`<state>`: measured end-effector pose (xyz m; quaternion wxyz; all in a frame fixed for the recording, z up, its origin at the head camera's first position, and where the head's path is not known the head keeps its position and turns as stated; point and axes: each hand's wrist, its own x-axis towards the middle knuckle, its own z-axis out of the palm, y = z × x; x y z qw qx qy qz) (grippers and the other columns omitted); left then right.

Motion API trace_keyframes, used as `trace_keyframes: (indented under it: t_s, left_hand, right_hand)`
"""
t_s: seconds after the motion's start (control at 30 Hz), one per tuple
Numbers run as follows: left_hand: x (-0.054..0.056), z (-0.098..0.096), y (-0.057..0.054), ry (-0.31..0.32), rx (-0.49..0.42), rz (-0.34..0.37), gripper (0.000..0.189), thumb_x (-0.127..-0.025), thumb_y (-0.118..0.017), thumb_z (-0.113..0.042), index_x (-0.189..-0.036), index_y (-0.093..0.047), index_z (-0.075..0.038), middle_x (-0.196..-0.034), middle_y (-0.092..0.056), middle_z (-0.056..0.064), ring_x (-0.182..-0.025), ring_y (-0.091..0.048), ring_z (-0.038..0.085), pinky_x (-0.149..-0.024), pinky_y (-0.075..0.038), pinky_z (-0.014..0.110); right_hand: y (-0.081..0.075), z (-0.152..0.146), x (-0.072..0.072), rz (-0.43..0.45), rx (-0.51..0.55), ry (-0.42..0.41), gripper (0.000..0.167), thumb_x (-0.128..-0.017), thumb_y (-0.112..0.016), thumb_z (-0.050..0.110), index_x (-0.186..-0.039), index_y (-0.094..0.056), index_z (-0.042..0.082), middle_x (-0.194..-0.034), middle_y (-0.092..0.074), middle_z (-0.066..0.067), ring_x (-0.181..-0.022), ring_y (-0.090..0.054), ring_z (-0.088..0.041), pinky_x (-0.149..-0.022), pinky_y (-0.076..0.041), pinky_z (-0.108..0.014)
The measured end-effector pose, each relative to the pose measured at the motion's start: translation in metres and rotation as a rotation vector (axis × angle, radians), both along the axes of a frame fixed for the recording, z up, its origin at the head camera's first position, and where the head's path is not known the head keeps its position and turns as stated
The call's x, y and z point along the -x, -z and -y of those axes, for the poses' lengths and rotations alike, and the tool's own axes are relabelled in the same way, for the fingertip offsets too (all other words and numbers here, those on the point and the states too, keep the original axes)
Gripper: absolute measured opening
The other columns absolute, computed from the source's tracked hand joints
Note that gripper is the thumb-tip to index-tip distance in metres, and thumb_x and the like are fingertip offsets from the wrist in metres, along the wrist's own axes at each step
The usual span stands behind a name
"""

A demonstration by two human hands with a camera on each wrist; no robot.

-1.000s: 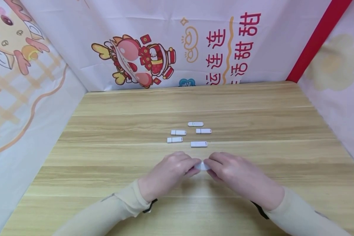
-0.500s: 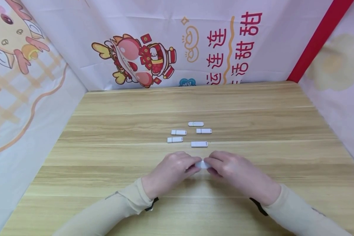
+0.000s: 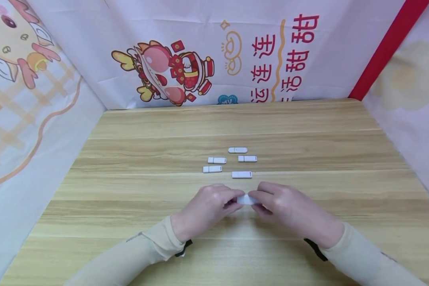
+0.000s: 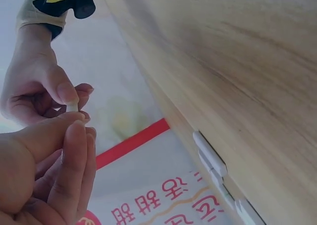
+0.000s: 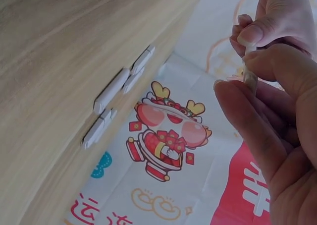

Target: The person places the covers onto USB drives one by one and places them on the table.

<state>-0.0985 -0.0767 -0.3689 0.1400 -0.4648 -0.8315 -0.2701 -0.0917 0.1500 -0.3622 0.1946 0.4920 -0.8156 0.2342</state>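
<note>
Between my two hands, above the wooden table, is a small white USB stick point(image 3: 248, 200). My left hand point(image 3: 209, 208) pinches its left end between thumb and fingers. Thumb and fingertips of my right hand point(image 3: 294, 212) pinch the other end, close to the left fingertips. In the right wrist view the stick point(image 5: 250, 80) shows as a thin edge, its ends partly covered by fingers. Just beyond the hands a white USB stick point(image 3: 241, 174) lies on the table, the nearest of the ones lying there.
Farther back on the wooden table point(image 3: 146, 135) lie more white USB sticks: one with rounded ends point(image 3: 237, 150), one at right point(image 3: 248, 159) and two at left, an upper one point(image 3: 217, 160) and a lower one point(image 3: 212, 169). Printed cloth point(image 3: 200, 20) hangs behind and at both sides.
My right fingers have shifted slightly to the right along the USB stick, and a little more of its white surface shows. The left grip and the sticks on the table look the same.
</note>
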Motion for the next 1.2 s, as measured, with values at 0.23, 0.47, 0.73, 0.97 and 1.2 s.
trace_keyframes:
  t_s: [0.23,0.47,0.73,0.97,1.2]
  left_hand:
    - [0.001,-0.001,-0.001,0.011,-0.046,-0.009,0.015,-0.084,-0.079,-0.006,-0.097,-0.075,-0.001,-0.083,-0.073,0.002,-0.070,-0.064,0.005,-0.066,-0.049,0.010]
    - [0.003,-0.002,0.004,0.018,0.001,-0.018,0.012,-0.084,-0.079,-0.008,-0.094,-0.075,-0.002,-0.081,-0.073,0.002,-0.069,-0.064,0.005,-0.067,-0.049,0.010]
    - [0.004,-0.003,0.011,0.013,0.029,0.017,0.010,-0.084,-0.080,-0.009,-0.092,-0.075,-0.005,-0.079,-0.072,-0.001,-0.067,-0.061,0.002,-0.064,-0.047,0.008]
    - [0.006,-0.004,0.013,0.003,-0.002,0.039,0.014,-0.083,-0.080,-0.010,-0.095,-0.076,-0.004,-0.083,-0.074,0.001,-0.071,-0.064,0.003,-0.066,-0.048,0.008]
    - [0.009,-0.008,0.021,0.007,0.082,0.069,0.008,-0.086,-0.078,-0.010,-0.092,-0.075,-0.005,-0.080,-0.072,-0.001,-0.067,-0.062,0.003,-0.064,-0.049,0.011]
  right_hand:
    - [-0.003,-0.002,0.002,0.015,-0.010,-0.005,0.025,-0.071,-0.083,-0.005,-0.093,-0.071,0.000,-0.080,-0.058,0.001,-0.064,-0.052,-0.002,-0.057,-0.047,-0.010]
    - [0.003,0.000,0.002,0.015,-0.034,-0.003,0.023,-0.071,-0.082,-0.005,-0.091,-0.071,0.001,-0.079,-0.057,0.002,-0.065,-0.052,-0.002,-0.058,-0.047,-0.009]
    - [0.012,0.002,0.002,0.031,-0.047,0.003,0.020,-0.072,-0.081,-0.004,-0.089,-0.071,0.000,-0.078,-0.057,0.002,-0.064,-0.051,-0.001,-0.058,-0.046,-0.009]
    - [0.015,0.002,0.004,0.046,-0.008,-0.001,0.021,-0.070,-0.081,-0.007,-0.089,-0.072,0.000,-0.077,-0.057,0.002,-0.064,-0.050,0.000,-0.057,-0.044,-0.007]
    - [0.021,0.000,0.008,0.144,-0.087,0.013,0.016,-0.076,-0.080,-0.003,-0.087,-0.070,0.002,-0.078,-0.055,0.005,-0.065,-0.050,0.001,-0.058,-0.044,-0.008]
